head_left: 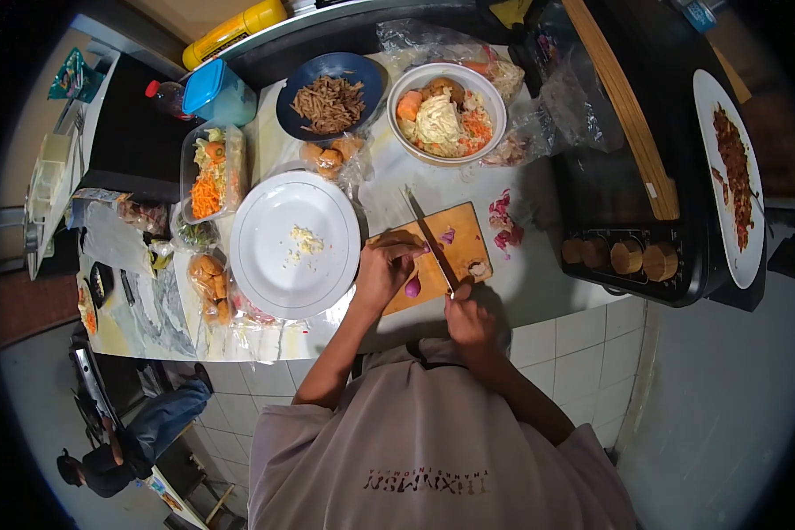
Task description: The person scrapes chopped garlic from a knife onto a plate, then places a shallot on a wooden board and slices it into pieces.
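Slicing a small purple onion (412, 287) on the cutting board (468, 231).
Left hand (384, 269) curled, pinching the onion at the board's near edge; right hand (468, 320) closed round the handle of the knife (433, 245). Peeled skins (503, 221) aside, a few chopped bits (305, 238), perhaps garlic, on the white plate (265, 265); most of the onion uncut.

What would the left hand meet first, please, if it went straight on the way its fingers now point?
Most likely the knife: the left hand points across the cutting board at the blade, which the right hand holds just beyond its fingertips. Whether they already touch is unclear.
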Demonstrator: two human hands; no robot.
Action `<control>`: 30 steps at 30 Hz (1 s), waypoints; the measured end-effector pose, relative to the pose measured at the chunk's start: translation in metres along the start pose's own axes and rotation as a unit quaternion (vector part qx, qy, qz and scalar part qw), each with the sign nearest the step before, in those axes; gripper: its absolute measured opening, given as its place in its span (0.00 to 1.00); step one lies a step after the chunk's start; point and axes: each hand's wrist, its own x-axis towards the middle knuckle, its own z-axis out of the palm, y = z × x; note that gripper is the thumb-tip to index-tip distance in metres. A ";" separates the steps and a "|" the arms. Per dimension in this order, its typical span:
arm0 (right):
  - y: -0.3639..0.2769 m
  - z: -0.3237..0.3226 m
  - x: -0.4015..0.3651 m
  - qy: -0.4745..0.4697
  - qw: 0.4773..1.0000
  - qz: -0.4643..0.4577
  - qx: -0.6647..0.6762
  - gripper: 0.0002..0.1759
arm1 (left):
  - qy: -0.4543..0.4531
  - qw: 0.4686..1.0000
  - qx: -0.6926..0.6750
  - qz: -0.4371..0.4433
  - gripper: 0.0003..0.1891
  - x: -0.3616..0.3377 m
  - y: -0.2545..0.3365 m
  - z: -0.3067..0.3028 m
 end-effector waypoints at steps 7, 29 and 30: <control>0.010 0.025 -0.002 0.269 0.954 -0.077 -0.109 0.17 | -0.009 1.000 -0.022 0.013 0.17 0.005 0.005 -0.003; 0.009 -0.061 0.021 -0.064 0.995 -0.050 0.065 0.10 | -0.031 0.999 0.003 -0.024 0.15 -0.001 0.002 -0.003; 0.007 -0.063 0.020 -0.066 0.994 -0.051 0.064 0.10 | -0.032 0.999 0.000 -0.026 0.15 -0.001 0.003 -0.002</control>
